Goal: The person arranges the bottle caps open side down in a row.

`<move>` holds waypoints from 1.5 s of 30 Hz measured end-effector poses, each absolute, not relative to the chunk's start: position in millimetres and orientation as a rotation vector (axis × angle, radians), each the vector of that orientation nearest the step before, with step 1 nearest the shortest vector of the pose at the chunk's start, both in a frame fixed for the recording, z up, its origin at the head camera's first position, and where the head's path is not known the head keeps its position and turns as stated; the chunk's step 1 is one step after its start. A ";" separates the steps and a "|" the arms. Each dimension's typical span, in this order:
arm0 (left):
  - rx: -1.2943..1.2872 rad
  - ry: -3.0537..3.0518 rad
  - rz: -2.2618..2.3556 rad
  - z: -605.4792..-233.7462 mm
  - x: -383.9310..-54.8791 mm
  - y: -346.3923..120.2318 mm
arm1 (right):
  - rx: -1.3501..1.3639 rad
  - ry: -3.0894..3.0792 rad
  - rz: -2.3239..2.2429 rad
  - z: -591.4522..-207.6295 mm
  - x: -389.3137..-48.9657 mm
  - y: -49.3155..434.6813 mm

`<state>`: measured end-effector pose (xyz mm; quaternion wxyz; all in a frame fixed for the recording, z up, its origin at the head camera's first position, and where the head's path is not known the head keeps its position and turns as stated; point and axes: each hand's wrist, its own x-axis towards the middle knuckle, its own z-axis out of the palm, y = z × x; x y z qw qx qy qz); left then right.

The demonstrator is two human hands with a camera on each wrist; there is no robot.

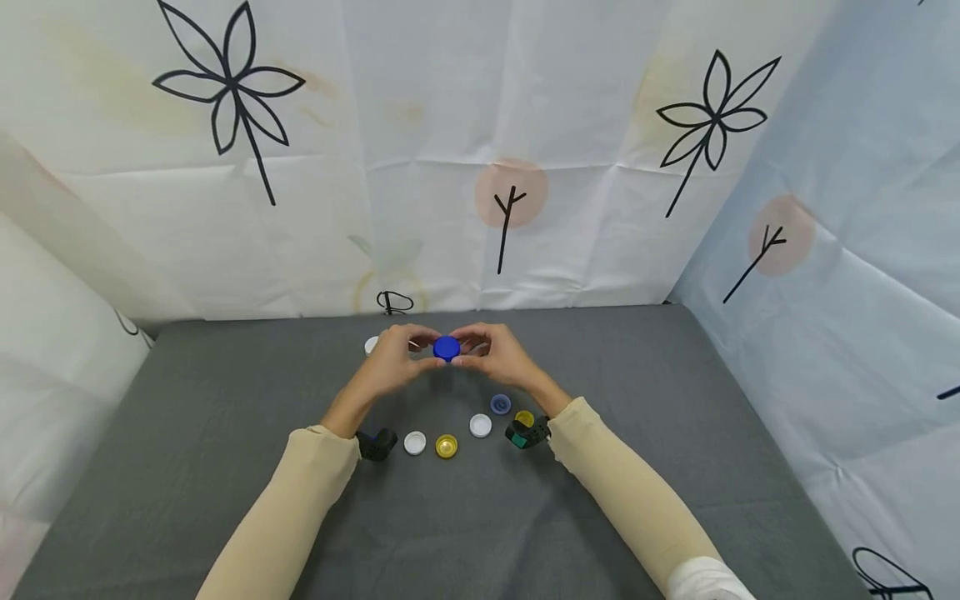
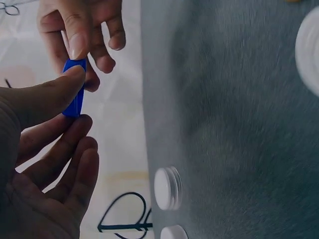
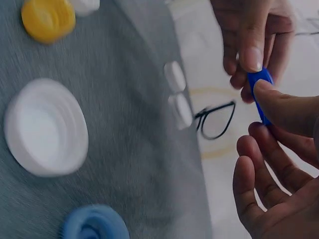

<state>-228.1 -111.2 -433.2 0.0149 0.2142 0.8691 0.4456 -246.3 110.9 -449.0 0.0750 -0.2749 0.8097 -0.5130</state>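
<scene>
A dark blue bottle cap (image 1: 446,348) is held up above the far part of the table, between both hands. My left hand (image 1: 392,358) pinches its left side with thumb and fingers. On the opposite side my right hand (image 1: 497,354) pinches it the same way. Seen from the left wrist, the blue cap (image 2: 75,105) is edge-on, with a thumb across its face. In the right wrist view, fingertips of both hands cover much of the blue cap (image 3: 260,75).
On the grey table (image 1: 247,467) lie white caps (image 1: 415,442), a white cap (image 1: 480,425) between the arms, a yellow cap (image 1: 446,446), another yellow cap (image 1: 524,417) and a paler blue cap (image 1: 500,404). White caps (image 3: 174,76) also lie near the far edge, before a printed cloth wall (image 1: 435,208).
</scene>
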 end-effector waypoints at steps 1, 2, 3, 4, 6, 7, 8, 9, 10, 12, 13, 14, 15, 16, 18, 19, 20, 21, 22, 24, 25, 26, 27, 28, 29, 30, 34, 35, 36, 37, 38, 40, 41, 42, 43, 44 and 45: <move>0.659 2.720 1.353 -434.2 -233.2 -110.5 | -0.822 2.430 -1.530 -450.4 -251.3 110.0; 0.648 2.729 1.328 -435.2 -238.1 -109.9 | -0.816 2.434 -1.524 -452.0 -256.1 109.0; 0.638 2.739 1.299 -436.0 -242.4 -109.4 | -0.803 2.444 -1.507 -453.3 -260.4 107.8; 0.621 2.746 1.272 -437.4 -246.5 -109.0 | -0.791 2.451 -1.490 -454.5 -264.4 106.5; 0.593 2.757 1.219 -440.9 -253.8 -108.5 | -0.760 2.477 -1.433 -457.0 -271.5 103.7; 0.578 2.765 1.196 -443.1 -256.7 -108.6 | -0.742 2.488 -1.403 -458.6 -274.9 102.0; 0.568 2.767 1.182 -445.7 -259.5 -108.8 | -0.725 2.499 -1.373 -460.2 -278.1 100.4; 0.564 2.773 1.167 -448.2 -261.7 -109.1 | -0.714 2.509 -1.340 -461.3 -280.3 99.1; 0.554 2.777 1.159 -450.5 -263.4 -109.0 | -0.704 2.517 -1.315 -462.7 -282.6 97.9; 0.554 2.795 1.141 -455.4 -266.4 -108.7 | -0.689 2.534 -1.265 -465.2 -286.4 95.8; 0.551 2.804 1.136 -457.2 -267.4 -108.4 | -0.681 2.541 -1.244 -466.4 -288.1 94.8; 0.549 2.813 1.128 -458.7 -268.2 -107.9 | -0.673 2.550 -1.226 -467.4 -289.5 93.9; 0.541 2.828 1.113 -459.6 -268.5 -107.3 | -0.662 2.558 -1.208 -468.4 -290.7 93.2; 0.526 2.835 1.101 -460.7 -269.0 -106.4 | -0.647 2.565 -1.194 -469.5 -292.2 92.6; 0.508 2.860 1.065 -463.4 -270.6 -105.2 | -0.622 2.577 -1.171 -471.1 -294.3 91.3; 0.486 2.862 1.046 -464.5 -271.6 -104.9 | -0.611 2.585 -1.159 -471.8 -295.2 90.9; 0.470 2.872 1.020 -465.9 -272.6 -104.4 | -0.602 2.592 -1.150 -472.3 -296.1 90.4; 0.454 2.882 0.995 -467.5 -273.7 -103.8 | -0.594 2.599 -1.140 -472.6 -296.8 90.0; 0.438 2.889 0.970 -468.8 -274.7 -103.3 | -0.593 2.605 -1.132 -472.9 -297.5 89.5; 0.403 2.901 0.928 -471.0 -276.0 -102.4 | -0.594 2.619 -1.112 -473.1 -298.3 88.4; 0.386 2.905 0.909 -472.0 -276.6 -101.9 | -0.597 2.626 -1.102 -473.9 -299.0 87.7; 0.374 2.911 0.892 -472.9 -277.1 -101.5 | -0.596 2.631 -1.093 -474.2 -299.4 87.0; 0.362 2.912 0.880 -473.7 -277.4 -101.1 | -0.594 2.635 -1.084 -474.6 -299.6 86.2; 0.350 2.913 0.872 -474.1 -277.4 -100.9 | -0.594 2.639 -1.077 -475.2 -300.0 85.4; 0.339 2.912 0.868 -474.4 -277.4 -100.6 | -0.588 2.641 -1.071 -475.8 -300.1 84.7; 0.332 2.912 0.863 -474.7 -277.4 -100.4 | -0.581 2.645 -1.064 -476.5 -300.2 84.1; 0.324 2.919 0.848 -475.0 -277.0 -100.1 | -0.562 2.659 -1.048 -478.4 -299.5 81.2; 0.328 2.924 0.839 -475.3 -277.2 -100.1 | -0.559 2.664 -1.043 -479.0 -299.3 80.8; 0.332 2.930 0.830 -475.5 -277.4 -100.0 | -0.559 2.672 -1.037 -479.7 -299.3 80.3; 0.335 2.935 0.821 -475.7 -277.8 -100.0 | -0.559 2.678 -1.032 -480.8 -299.4 79.9; 0.337 2.940 0.811 -475.9 -278.1 -100.0 | -0.559 2.683 -1.028 -481.6 -299.6 79.6; 0.337 2.947 0.792 -476.4 -279.0 -99.9 | -0.558 2.693 -1.017 -483.1 -299.9 79.0; 0.337 2.950 0.784 -476.9 -279.4 -100.0 | -0.557 2.696 -1.011 -483.7 -300.1 78.8; 0.335 2.950 0.781 -477.2 -279.9 -100.0 | -0.555 2.698 -1.008 -484.1 -300.2 78.6; 0.335 2.951 0.778 -477.4 -280.2 -100.1 | -0.554 2.697 -1.005 -484.3 -300.1 78.5; 0.334 2.952 0.776 -477.6 -280.4 -100.1 | -0.557 2.699 -1.004 -484.1 -300.1 78.4; 0.333 2.953 0.776 -477.6 -280.6 -100.1 | -0.560 2.699 -1.005 -483.8 -300.0 78.4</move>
